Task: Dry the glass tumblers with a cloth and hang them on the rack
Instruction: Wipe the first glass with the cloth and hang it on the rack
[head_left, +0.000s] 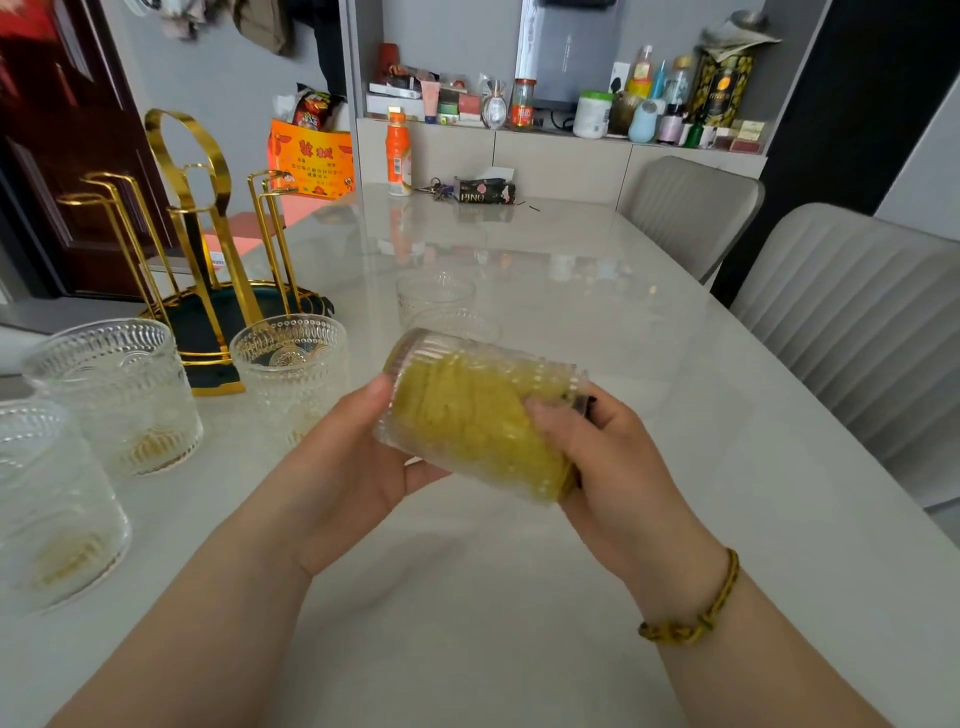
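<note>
A ribbed glass tumbler lies on its side in the air over the table, stuffed with a yellow cloth. My left hand grips its base end. My right hand is at its mouth, fingers pushed in with the cloth. Three embossed tumblers stand upright at the left: one in front of the rack, one further left, one nearest me. Two more clear tumblers stand behind the held one. The gold wire rack on a dark tray holds no glasses.
The pale glossy table stretches ahead. An orange bottle, keys and a dark packet lie at its far end. Two grey chairs line the right side. A cluttered shelf runs along the back wall.
</note>
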